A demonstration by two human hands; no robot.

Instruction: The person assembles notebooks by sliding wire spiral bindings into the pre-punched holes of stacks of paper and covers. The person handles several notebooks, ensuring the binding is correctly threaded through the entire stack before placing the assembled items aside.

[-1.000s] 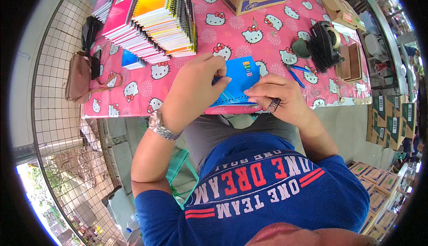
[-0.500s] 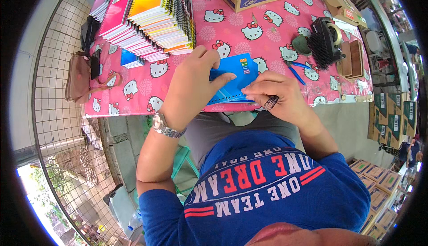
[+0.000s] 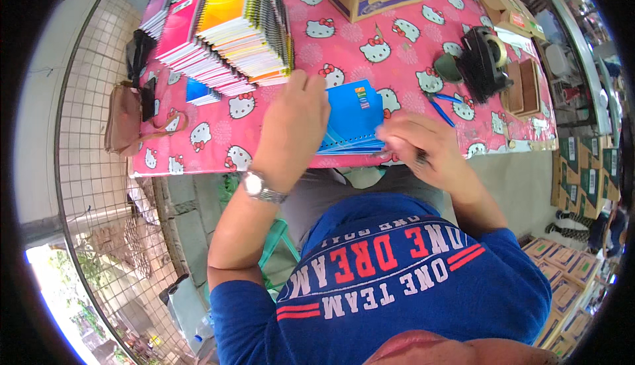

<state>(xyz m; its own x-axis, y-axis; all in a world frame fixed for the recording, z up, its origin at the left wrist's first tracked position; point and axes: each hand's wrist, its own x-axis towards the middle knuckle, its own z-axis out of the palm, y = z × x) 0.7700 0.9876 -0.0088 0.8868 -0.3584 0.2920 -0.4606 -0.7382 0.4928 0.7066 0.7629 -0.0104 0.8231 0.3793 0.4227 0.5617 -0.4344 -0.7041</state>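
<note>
- Well, the blue notebook lies mid-frame on the pink tablecloth.
- Left hand covers its left edge; fingertips hidden, grip I can't tell.
- Right hand, blurred, curls closed around a black coil beside the notebook's lower-right corner.
- The left thumb, earlier showing on the cover, is now hidden.

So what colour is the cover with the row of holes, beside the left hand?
Mainly blue; the cover shows best in the head view.
</note>
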